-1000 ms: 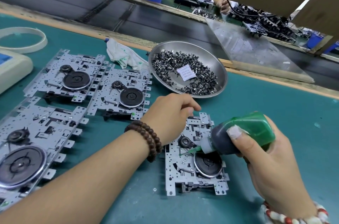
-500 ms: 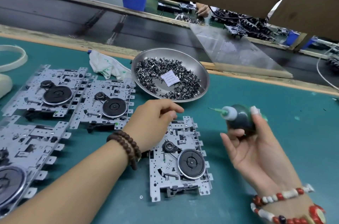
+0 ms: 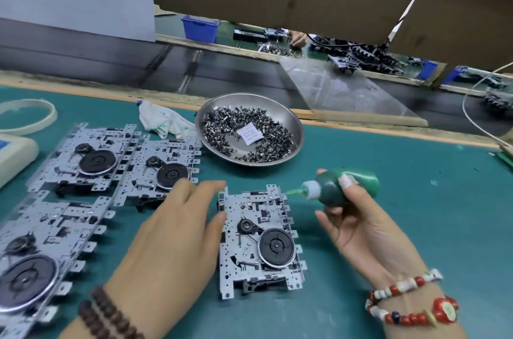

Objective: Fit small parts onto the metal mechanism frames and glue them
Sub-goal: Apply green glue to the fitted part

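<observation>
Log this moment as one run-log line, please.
left hand: open beside frame | right hand: holds glue bottle | nozzle off frame

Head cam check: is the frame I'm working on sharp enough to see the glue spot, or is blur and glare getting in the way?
Head view: the centre frame is fairly sharp, with soft even light and no harsh shadows; the left hand is slightly motion-blurred; the bottle in the right hand is clear. The wide lens bends the bench edges. The parts dish shows mild glare. No glue spot can be made out.
</observation>
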### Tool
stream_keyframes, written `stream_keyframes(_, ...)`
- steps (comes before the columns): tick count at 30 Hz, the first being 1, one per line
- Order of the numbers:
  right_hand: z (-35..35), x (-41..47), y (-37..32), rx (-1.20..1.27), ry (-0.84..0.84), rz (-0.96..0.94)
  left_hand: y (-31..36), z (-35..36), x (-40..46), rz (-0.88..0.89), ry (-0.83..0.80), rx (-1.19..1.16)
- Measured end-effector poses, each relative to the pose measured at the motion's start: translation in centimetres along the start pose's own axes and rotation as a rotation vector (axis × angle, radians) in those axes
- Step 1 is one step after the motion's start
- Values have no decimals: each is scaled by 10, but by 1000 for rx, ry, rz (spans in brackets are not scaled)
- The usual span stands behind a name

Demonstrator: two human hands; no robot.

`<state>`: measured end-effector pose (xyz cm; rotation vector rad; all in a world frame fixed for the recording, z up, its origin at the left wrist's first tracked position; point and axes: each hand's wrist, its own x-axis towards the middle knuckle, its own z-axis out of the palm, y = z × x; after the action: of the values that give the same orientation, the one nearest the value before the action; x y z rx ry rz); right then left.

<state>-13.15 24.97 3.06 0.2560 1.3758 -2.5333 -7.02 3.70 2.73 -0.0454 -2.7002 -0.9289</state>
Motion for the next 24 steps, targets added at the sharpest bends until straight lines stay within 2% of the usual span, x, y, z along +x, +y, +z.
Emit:
stream_keyframes(2,1,-1,-1,3,0,-12,0,0,-13,-125,-105,-3)
stream_keyframes(4,2,-1,-1,-5,16,-23,4,4,-17,-258,-237,-120)
stream_keyframes(6,3,-2,0,-15,13,-31,6,11,-15,-324,-291,-251)
stream_keyframes(13,3,-6,-2,-34,-82,-73,0,22,-14,-417,-219,-535)
stream_keyframes(20,-1,-2,-1,-130,58,-193,-6,26,-16,-438,-198,-666)
stream_keyframes(24,-2,1,0,-222,114,-270,-3,24,-13,-531,-234,-949)
